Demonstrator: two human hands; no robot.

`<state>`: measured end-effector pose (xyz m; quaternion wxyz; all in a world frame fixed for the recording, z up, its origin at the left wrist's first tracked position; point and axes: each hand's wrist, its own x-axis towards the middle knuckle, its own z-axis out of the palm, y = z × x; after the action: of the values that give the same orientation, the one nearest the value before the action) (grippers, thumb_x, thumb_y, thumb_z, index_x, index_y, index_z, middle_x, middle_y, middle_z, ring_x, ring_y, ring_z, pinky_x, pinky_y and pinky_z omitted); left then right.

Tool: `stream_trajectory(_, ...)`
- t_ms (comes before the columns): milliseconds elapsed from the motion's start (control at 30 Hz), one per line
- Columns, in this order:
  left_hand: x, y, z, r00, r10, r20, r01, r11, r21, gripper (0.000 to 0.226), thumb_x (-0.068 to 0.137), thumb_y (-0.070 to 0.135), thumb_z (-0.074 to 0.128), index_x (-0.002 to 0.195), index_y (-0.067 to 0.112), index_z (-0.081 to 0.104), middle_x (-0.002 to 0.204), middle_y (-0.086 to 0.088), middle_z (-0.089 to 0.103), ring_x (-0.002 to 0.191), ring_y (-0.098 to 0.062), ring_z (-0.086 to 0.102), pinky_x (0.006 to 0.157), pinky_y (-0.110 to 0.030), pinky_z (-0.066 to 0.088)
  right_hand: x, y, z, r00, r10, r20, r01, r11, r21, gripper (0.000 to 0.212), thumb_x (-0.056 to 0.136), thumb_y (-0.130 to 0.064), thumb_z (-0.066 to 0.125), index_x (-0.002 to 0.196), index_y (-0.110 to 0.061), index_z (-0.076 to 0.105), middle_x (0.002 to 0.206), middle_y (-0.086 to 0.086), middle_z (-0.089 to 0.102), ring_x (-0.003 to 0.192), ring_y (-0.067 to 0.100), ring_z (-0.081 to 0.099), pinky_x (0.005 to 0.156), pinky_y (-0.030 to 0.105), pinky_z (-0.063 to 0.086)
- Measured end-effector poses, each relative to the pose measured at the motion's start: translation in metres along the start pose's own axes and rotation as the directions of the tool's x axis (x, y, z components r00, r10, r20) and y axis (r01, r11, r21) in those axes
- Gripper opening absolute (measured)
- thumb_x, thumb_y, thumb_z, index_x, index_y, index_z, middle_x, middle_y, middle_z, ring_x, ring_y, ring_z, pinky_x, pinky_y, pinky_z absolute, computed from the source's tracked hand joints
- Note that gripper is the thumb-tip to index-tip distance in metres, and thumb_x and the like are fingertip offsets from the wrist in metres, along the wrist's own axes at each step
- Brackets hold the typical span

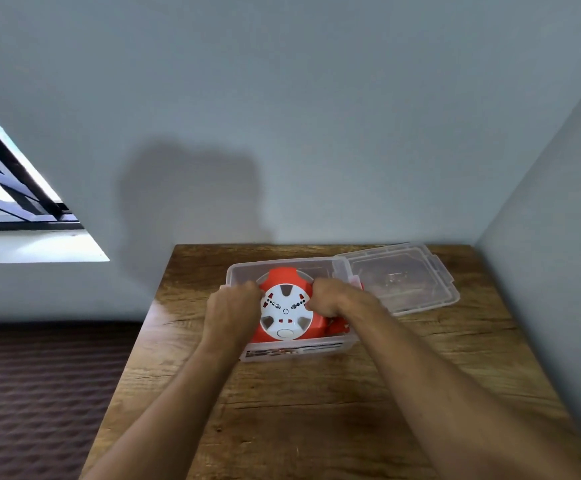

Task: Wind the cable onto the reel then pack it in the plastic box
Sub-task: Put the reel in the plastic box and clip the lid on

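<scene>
1. The reel, orange with a round white socket face, sits inside the clear plastic box, which stands on the wooden desk.
2. The left hand grips the reel's left edge; its fingers are curled tight over the rim, between the reel and the box's left wall.
3. The right hand grips the reel's right edge, fingers curled narrow against the white face, so the reel lies directly between the two hands.
4. The reel's white face is turned upward and slightly toward the person, with the oval button at the edge nearest the person and an orange lobe at the far edge.
5. The reel is round, so it has no clear long axis; its flat faces lie roughly level with the box's floor.
6. An orange part shows just right of the reel, inside the box under the right wrist; whether it is the cable's plug cannot be told.
7. The box's long axis runs left to right across the desk.
8. The clear lid lies open and flat just right of the box, beyond the right hand.
</scene>
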<state>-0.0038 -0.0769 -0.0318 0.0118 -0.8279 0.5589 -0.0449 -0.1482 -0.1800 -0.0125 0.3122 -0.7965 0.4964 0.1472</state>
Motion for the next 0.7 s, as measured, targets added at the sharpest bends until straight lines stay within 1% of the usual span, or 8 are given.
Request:
stream_trajectory(67,-0.008,0.001,-0.001,0.997,-0.010,-0.071,0.004,0.997,-0.080,0.028,0.097,0.042,0.057,0.114,0.023,0.069,0.090,0.002,0.080,0.072,-0.019,0.077,0.054,-0.029,0.053,-0.006,0.001,0.003,0.998,-0.023,-0.062,0.023,1.000,0.001,0.032,0.100,-0.023,0.057,0.127,-0.007,0.060,0.123,0.012,0.067,0.104,0.025,0.066,0.087,0.033,0.051)
stream_trajectory(133,-0.016,0.000,-0.008,0.977,-0.101,-0.190,0.043,0.957,-0.287,0.025,0.100,0.038,0.054,0.111,0.019,0.066,0.085,0.003,0.079,0.063,-0.019,0.074,0.051,-0.030,0.055,-0.015,0.001,0.004,0.977,-0.074,-0.200,0.075,0.997,-0.006,0.026,0.095,-0.022,0.063,0.116,-0.007,0.066,0.114,0.011,0.071,0.095,0.023,0.066,0.080,0.031,0.051)
stream_trajectory(233,-0.021,0.002,-0.017,0.924,-0.213,-0.317,0.025,0.862,-0.506,0.026,0.105,0.025,0.046,0.104,0.011,0.068,0.078,-0.004,0.075,0.062,-0.022,0.066,0.055,-0.034,0.054,-0.031,0.008,-0.005,0.873,-0.117,-0.474,0.171,0.982,0.073,0.025,0.093,-0.023,0.064,0.114,-0.014,0.072,0.109,0.004,0.074,0.095,0.018,0.068,0.086,0.029,0.053)
stream_trajectory(333,-0.022,0.010,-0.014,0.932,-0.167,-0.321,-0.010,0.875,-0.485,0.026,0.104,0.018,0.049,0.093,0.006,0.070,0.073,-0.010,0.073,0.063,-0.029,0.065,0.064,-0.043,0.055,-0.037,0.027,-0.015,0.739,-0.003,-0.674,0.261,0.923,0.282,0.018,0.095,-0.017,0.062,0.108,-0.019,0.074,0.102,-0.003,0.075,0.091,0.011,0.069,0.088,0.029,0.056)
stream_trajectory(400,-0.024,0.014,-0.009,0.948,-0.159,-0.276,-0.006,0.858,-0.514,0.027,0.104,0.018,0.048,0.097,0.006,0.072,0.076,-0.010,0.075,0.067,-0.031,0.069,0.069,-0.046,0.058,-0.033,0.049,-0.013,0.684,0.168,-0.710,0.276,0.841,0.465,0.015,0.096,-0.014,0.061,0.104,-0.019,0.073,0.098,-0.005,0.074,0.088,0.011,0.069,0.078,0.027,0.056)
stream_trajectory(500,-0.027,0.014,0.002,0.945,-0.176,-0.276,-0.010,0.829,-0.559,0.032,0.105,0.024,0.042,0.102,0.008,0.070,0.079,-0.006,0.075,0.070,-0.026,0.069,0.066,-0.041,0.059,-0.020,0.084,0.007,0.775,0.276,-0.569,0.099,0.836,0.540,0.017,0.096,-0.016,0.064,0.112,-0.018,0.070,0.107,-0.001,0.073,0.088,0.014,0.069,0.070,0.025,0.054)
stream_trajectory(600,-0.027,0.013,0.006,0.912,-0.282,-0.298,0.032,0.773,-0.634,0.030,0.105,0.022,0.040,0.103,0.008,0.066,0.079,-0.006,0.071,0.071,-0.023,0.065,0.054,-0.031,0.050,-0.013,0.105,0.032,0.899,0.124,-0.420,0.029,0.939,0.341,0.021,0.097,-0.025,0.063,0.117,-0.024,0.069,0.115,0.002,0.071,0.081,0.012,0.066,0.074,0.033,0.059)
stream_trajectory(700,-0.028,0.014,0.006,0.878,-0.386,-0.284,0.076,0.697,-0.713,0.032,0.105,0.024,0.038,0.110,0.009,0.066,0.089,-0.006,0.076,0.075,-0.017,0.063,0.054,-0.027,0.046,-0.017,0.106,0.047,0.914,0.001,-0.406,0.042,0.994,0.098,0.028,0.098,-0.035,0.055,0.121,-0.024,0.066,0.126,0.000,0.054,0.098,0.020,0.063,0.091,0.038,0.053)
